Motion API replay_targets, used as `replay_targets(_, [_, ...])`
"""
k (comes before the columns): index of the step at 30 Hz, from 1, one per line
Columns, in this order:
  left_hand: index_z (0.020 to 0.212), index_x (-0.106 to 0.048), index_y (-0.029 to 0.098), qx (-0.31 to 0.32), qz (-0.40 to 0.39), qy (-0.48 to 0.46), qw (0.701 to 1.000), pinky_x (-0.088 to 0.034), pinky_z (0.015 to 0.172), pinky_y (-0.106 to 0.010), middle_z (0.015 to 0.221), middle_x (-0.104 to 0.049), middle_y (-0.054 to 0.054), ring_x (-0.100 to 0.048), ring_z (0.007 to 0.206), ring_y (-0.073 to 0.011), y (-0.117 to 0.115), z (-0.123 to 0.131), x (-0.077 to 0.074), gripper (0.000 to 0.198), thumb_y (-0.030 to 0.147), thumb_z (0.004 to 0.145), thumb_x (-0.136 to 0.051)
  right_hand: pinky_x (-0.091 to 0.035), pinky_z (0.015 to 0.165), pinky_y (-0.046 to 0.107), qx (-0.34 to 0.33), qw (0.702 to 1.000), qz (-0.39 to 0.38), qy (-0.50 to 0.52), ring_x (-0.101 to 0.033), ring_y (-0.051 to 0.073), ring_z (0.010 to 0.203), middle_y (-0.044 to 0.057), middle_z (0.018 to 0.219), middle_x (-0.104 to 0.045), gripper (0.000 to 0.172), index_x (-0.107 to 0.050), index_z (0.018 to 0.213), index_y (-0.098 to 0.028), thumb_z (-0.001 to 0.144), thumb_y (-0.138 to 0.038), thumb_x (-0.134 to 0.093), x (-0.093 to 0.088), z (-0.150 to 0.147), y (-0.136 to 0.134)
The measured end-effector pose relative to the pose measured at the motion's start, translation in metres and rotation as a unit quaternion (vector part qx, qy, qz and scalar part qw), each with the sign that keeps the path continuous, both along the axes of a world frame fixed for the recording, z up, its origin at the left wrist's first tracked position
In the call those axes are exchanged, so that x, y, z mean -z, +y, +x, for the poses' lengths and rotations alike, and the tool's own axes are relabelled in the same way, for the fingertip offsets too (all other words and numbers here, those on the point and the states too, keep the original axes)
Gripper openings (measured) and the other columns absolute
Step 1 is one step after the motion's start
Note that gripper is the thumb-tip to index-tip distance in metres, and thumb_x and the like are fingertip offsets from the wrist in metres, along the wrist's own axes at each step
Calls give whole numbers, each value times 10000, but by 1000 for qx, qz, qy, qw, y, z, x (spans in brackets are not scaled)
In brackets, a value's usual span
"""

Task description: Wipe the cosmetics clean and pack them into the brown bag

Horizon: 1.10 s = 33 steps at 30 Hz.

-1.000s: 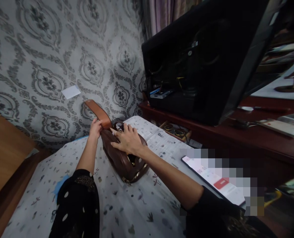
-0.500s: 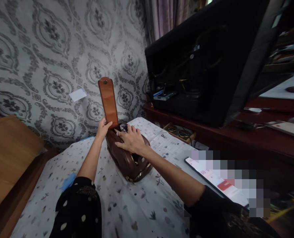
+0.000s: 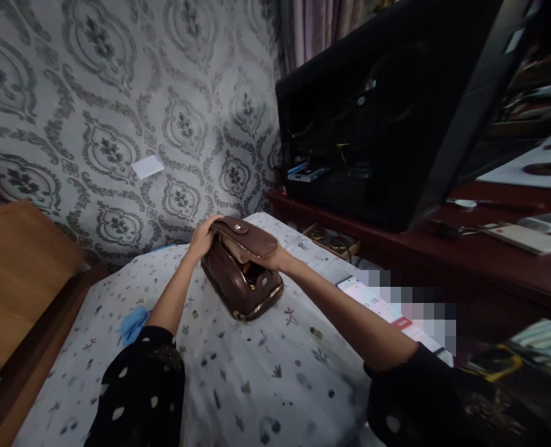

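Note:
A dark brown leather bag (image 3: 229,279) with gold zippers rests on the patterned white cloth (image 3: 238,379). Its flap (image 3: 250,239), with a round metal snap, leans over the bag's opening, which still shows a dark inside. At the flap's left end, my left hand (image 3: 203,239) grips the edge near the top of the bag. My right hand (image 3: 275,256) is at the flap's right end, its fingers partly hidden beneath the flap, so what they hold cannot be made out.
A lit phone (image 3: 373,301) lies right of the bag. Blue crumpled material (image 3: 134,324) is beside my left forearm. A black screen (image 3: 363,118) stands on the dark red desk (image 3: 499,211). A cardboard-coloured panel (image 3: 19,279) is at the left.
The upright flap has come down over the bag's top, its outer side now showing. My right hand has moved from the opening to the flap's right end; my left hand has shifted slightly.

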<state>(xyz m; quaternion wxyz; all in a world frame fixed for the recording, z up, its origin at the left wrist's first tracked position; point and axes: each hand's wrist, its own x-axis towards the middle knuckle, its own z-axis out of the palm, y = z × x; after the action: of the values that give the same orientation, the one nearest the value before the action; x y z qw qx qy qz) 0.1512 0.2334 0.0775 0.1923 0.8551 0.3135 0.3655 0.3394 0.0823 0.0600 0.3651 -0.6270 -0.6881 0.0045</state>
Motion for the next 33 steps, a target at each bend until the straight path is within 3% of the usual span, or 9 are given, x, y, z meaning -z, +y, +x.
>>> replay_targets(4, [1287,-634,269,-32,4,7,999,-369,1134,-441,1324,-657,-11,-558,1264,-268,0,1,3,473,190,855,-456,-530,964,354,-51,994,5,97,-660,229,1134,73,1284,-689,484,-609,1341,-159,891,-283,-483,9,13,-23])
replay_targets(8, [1274,-640,281,-47,12,13,999,-386,1116,-433,1305,-666,2,-574,1242,-263,-1,3,3,502,148,837,-432,-488,1037,397,-79,966,37,242,-646,230,1179,74,1274,-699,510,-680,1255,-160,823,-157,-409,19,17,-41])
replay_targets(12, [1266,-643,295,-55,20,17,998,-403,1100,-417,1286,-676,14,-588,1219,-255,-3,3,3,528,131,813,-426,-390,1139,457,-50,955,37,289,-562,228,1311,45,1353,-653,514,-725,1206,-221,861,-171,-347,31,17,-49])
replay_targets(16, [1255,-649,307,-57,27,18,998,-404,1103,-412,1267,-684,30,-589,1215,-246,-3,4,4,541,127,799,-421,-393,1131,468,-36,948,47,312,-556,257,1310,78,1338,-661,487,-695,1247,-199,924,-300,-345,35,14,-52])
replay_targets(19, [1247,-655,310,-59,30,20,998,-404,1103,-418,1268,-683,28,-588,1214,-250,-2,4,5,535,133,800,-423,-410,1107,463,-5,959,47,280,-561,271,1283,118,1349,-641,543,-617,1331,-177,967,-474,-345,26,5,-54])
replay_targets(22, [1250,-656,295,-54,32,22,998,-401,1107,-407,1283,-676,17,-583,1221,-249,-3,4,4,529,137,802,-423,-362,1126,502,52,983,25,172,-443,319,1381,184,1481,-490,684,-494,1445,-156,934,-606,-425,16,-11,-52])
replay_targets(26, [1253,-650,292,-51,34,21,998,-413,1097,-401,1276,-680,15,-591,1214,-244,-4,4,5,519,138,814,-419,-296,1139,552,103,993,-19,53,-313,379,1453,238,1564,-334,821,-392,1519,-163,879,-656,-538,11,-37,-47])
replay_targets(33, [1257,-641,272,-48,35,18,998,-415,1101,-382,1284,-674,0,-591,1222,-233,0,5,6,511,129,824,-411,-331,1086,572,128,992,-4,1,-287,411,1440,253,1564,-314,842,-359,1533,-167,877,-669,-522,20,-52,-41])
